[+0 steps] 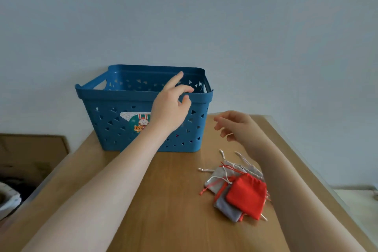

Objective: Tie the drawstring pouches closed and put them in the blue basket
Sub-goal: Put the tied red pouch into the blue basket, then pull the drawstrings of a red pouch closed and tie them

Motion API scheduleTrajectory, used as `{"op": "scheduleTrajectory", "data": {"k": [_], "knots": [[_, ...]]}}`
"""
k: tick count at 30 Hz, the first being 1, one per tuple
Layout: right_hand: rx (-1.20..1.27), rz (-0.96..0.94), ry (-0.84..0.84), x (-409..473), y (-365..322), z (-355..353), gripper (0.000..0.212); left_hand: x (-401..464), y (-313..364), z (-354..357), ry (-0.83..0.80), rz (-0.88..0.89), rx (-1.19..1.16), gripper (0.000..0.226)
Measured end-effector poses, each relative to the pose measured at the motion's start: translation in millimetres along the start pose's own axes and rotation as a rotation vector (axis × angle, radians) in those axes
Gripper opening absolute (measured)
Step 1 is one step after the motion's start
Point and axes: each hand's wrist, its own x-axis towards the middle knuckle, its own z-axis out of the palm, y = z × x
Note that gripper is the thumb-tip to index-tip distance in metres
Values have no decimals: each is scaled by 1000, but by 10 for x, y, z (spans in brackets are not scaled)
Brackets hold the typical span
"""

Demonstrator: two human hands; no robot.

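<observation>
Basket (114,120): at table's (163,200) far end; contents hidden.
Pouches (237,188): heaped by right forearm, cords loose, apparently none tied.
Left hand (171,106): over basket rim, fingers apart, empty.
Right hand (235,125): loosely curled, empty.

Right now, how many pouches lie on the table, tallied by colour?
Red pouch: 1
Grey pouch with red cord: 1
Light grey pouches with pale or red cords: at least 2; the overlap hides any more
Total: at least 4, beside the blue basket
</observation>
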Motion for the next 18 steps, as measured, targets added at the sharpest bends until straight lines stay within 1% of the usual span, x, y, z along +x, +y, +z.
{"op": "scheduleTrajectory", "data": {"k": [3, 7, 9, 12, 13, 16, 18], "knots": [[-71, -44, 63, -157, -19, -180, 9, -418, 23, 22, -62, 71, -103, 24], [-348, -32, -3, -375, 167, -238, 9, -917, 2, 111, -236, 0, -148, 20], [-497, -10, 9, -447, 329, -224, 10, -1059, 15, 151, -292, -36, -146, 20], [-526, 54, 120, -556, 591, -171, 11, -1203, 52, 176, -341, -61, -155, 22], [-556, 71, 175, -593, 681, -151, 15, -1256, 60, 184, -350, -68, -155, 22], [-746, 149, 337, -678, 910, -147, 35, -1372, 98, 194, -341, -89, -165, 21], [-821, 214, 364, -762, 1012, -158, 40, -1460, 127, 199, -334, -96, -176, 20]]}}
